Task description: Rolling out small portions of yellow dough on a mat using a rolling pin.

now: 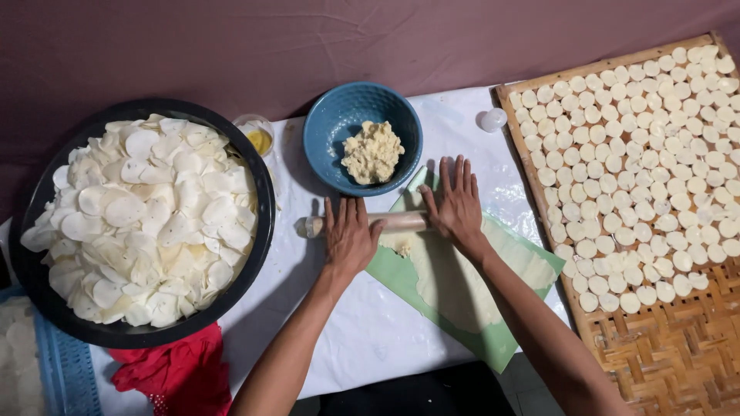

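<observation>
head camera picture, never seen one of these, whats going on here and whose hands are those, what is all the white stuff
There is no machine here. The picture comes from a camera worn on a person's head, looking down at their own two bare hands. Both press flat on a rolling pin: the left hand near its left end, the right hand near its right end. Under the pin lies a thin sheet of rolled dough on a green mat, over a white table cover. Behind it stands a blue bowl with a lump of dough. On the left, a black basin is heaped with thin white slices. On the right, a woven bamboo tray holds rows of small round dough discs. A red cloth lies at the lower left.
</observation>
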